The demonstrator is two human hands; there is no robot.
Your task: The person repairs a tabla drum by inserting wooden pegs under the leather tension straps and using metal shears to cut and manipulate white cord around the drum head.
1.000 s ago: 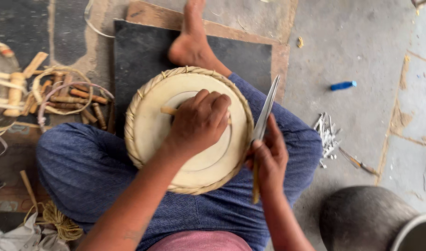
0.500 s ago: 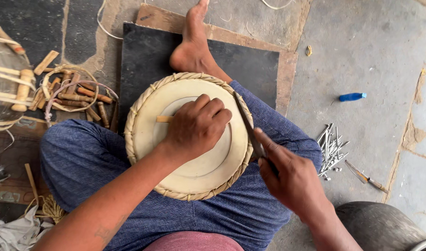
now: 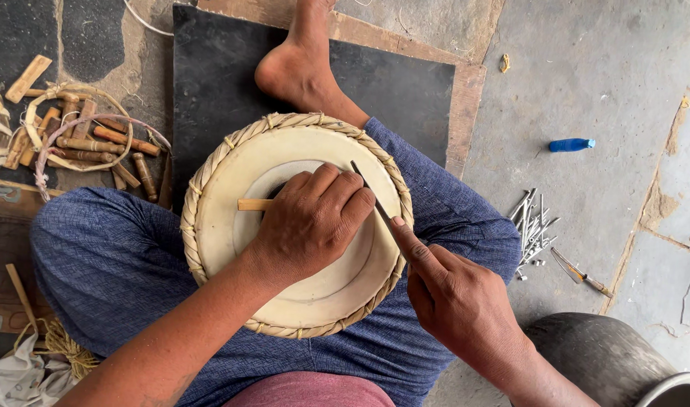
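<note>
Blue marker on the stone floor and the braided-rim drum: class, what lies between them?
In the head view, between the blue marker and the drum lie bare grey floor, the person's blue-clad knee, and slightly lower a pile of metal nails.
</note>
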